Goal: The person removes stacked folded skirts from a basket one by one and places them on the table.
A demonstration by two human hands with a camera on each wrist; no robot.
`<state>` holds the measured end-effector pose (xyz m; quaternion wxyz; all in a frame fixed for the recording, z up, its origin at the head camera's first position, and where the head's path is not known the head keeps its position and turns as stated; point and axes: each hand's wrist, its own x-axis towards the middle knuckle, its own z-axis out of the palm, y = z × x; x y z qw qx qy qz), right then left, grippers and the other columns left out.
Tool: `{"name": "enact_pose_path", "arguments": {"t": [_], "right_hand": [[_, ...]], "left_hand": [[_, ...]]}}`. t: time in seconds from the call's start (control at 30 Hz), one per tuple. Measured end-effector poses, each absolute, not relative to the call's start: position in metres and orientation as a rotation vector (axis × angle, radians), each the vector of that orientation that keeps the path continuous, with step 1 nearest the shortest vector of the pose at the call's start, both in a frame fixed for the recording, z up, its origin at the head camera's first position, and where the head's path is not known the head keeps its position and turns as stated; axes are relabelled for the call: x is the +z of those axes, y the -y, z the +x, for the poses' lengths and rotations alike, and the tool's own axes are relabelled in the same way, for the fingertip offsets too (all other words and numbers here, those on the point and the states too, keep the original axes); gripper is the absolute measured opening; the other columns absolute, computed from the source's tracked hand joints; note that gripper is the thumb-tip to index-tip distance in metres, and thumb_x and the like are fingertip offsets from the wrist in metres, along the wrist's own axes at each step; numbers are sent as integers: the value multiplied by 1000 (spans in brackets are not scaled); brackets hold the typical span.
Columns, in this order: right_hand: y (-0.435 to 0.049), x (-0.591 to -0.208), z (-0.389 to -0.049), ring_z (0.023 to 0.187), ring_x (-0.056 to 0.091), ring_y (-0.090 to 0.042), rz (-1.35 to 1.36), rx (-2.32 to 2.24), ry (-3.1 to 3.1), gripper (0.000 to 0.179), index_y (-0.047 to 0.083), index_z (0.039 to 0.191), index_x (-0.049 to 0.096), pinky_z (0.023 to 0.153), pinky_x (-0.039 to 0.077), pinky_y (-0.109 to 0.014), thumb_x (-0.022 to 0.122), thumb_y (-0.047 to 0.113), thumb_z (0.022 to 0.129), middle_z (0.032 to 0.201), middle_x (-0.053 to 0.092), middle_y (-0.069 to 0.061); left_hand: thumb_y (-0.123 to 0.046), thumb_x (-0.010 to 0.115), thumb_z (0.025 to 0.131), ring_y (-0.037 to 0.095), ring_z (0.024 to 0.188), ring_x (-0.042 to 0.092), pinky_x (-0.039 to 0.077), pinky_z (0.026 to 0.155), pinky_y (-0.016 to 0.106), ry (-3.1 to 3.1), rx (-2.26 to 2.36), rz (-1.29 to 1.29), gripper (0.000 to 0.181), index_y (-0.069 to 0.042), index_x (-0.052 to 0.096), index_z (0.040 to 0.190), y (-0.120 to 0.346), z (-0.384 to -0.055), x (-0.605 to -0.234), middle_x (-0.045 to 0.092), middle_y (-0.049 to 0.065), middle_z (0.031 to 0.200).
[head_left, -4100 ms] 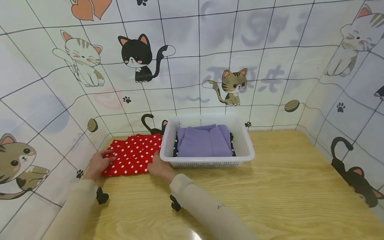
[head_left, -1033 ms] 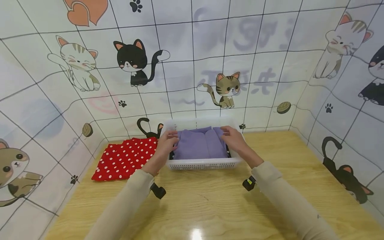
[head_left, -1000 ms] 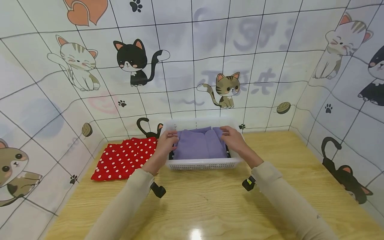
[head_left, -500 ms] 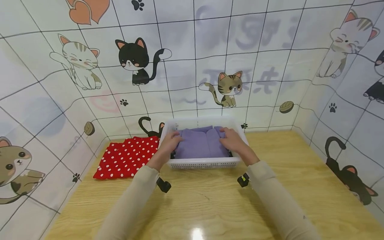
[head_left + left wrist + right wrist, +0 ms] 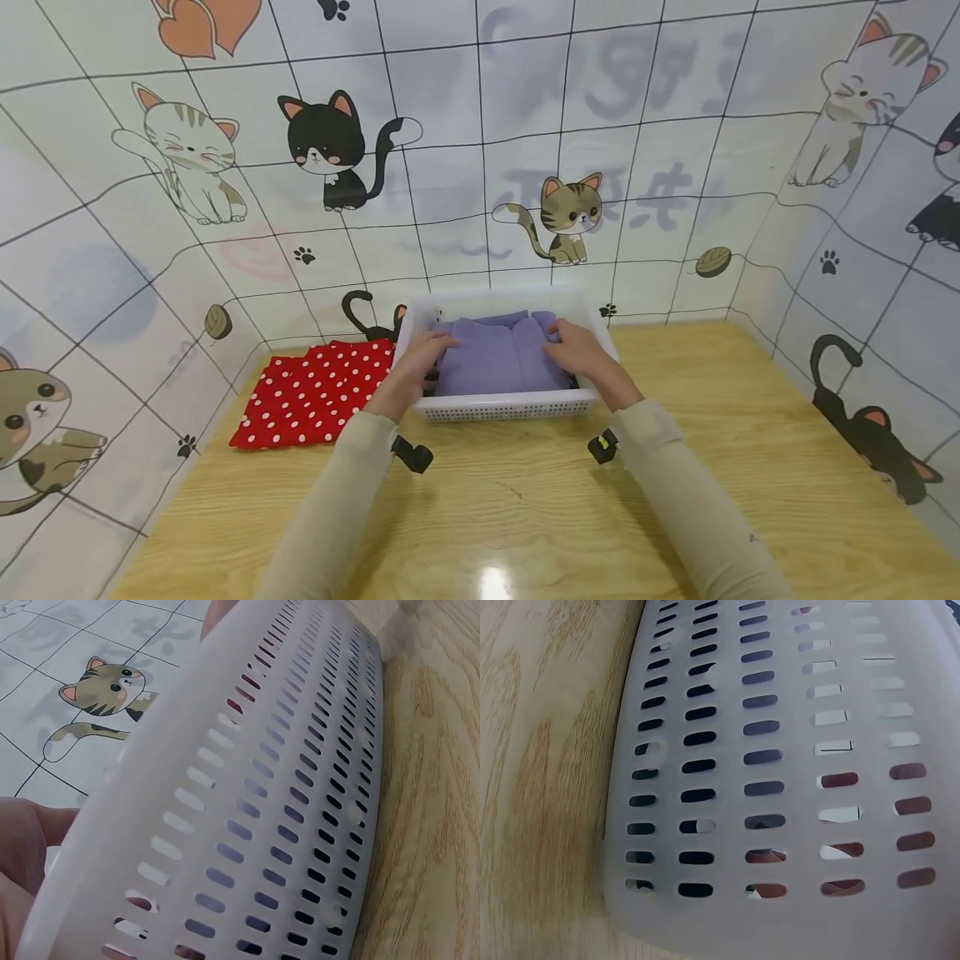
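Observation:
A folded purple garment lies in a white perforated plastic basket against the back wall. My left hand reaches over the basket's left side and holds the garment's left edge, thumb on top. On the opposite edge my right hand grips the cloth with the thumb over it. Most of the fingertips are hidden down beside the fabric. In the left wrist view the basket's wall hides most of the hand. Patches of skin and purple cloth show through the slots of the basket's wall in the right wrist view.
Folded red cloth with white dots lies left of the basket on the wooden table. Something dark shows under the purple garment. The cat-patterned wall stands right behind the basket and along both sides.
Both hands left the red dotted cloth and came to the basket. Over the last second they closed inward onto the purple garment's sides. The red cloth now lies slightly apart on the left.

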<state>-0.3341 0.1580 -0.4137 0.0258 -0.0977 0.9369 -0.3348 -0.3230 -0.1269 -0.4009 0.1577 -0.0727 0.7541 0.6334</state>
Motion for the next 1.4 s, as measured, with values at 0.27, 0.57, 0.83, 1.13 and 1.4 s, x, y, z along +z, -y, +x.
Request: {"name": "enact_pose_path", "arguments": {"t": [0.27, 0.57, 0.83, 1.13, 1.4], "right_hand": [[-157, -407, -331, 110, 61, -34, -262, -1080, -2783, 56, -5, 147, 43, 77, 56, -35, 49, 25, 100, 145, 53, -29], [-157, -405, -330, 129, 56, -46, -195, -1188, -2661, 64, 2, 153, 36, 87, 60, -48, 55, 30, 99, 157, 40, -28], [-160, -409, -338, 147, 37, -48, -302, -1229, -2614, 71, 2, 156, 35, 114, 43, -62, 64, 28, 96, 165, 30, -28], [-161, -411, -341, 152, 31, -47, -374, -1312, -2622, 40, -2, 128, 66, 124, 27, -62, 66, 22, 96, 158, 43, -28], [-159, -408, -336, 145, 39, -43, -301, -1400, -2578, 36, -2, 126, 65, 119, 34, -59, 67, 17, 96, 158, 41, -26]], "left_hand": [[-34, 62, 99, 43, 150, 31, 32, 122, 63, -2067, 1813, -308, 64, -24, 38, 157, 129, -329, -401, 26, 12, 166], [-31, 63, 98, 48, 155, 23, 26, 123, 67, -1955, 1830, -269, 63, -20, 40, 156, 129, -334, -402, 15, 15, 172], [-24, 66, 98, 37, 148, 40, 36, 119, 63, -1913, 1873, -197, 62, -16, 42, 155, 129, -335, -407, 36, 14, 163], [-21, 79, 90, 34, 138, 51, 47, 113, 54, -1944, 1771, -65, 60, -17, 56, 146, 129, -330, -407, 40, 9, 160], [-2, 72, 93, 27, 116, 64, 53, 107, 50, -1831, 1941, -11, 66, -7, 45, 153, 133, -331, -407, 37, 14, 160]]}}
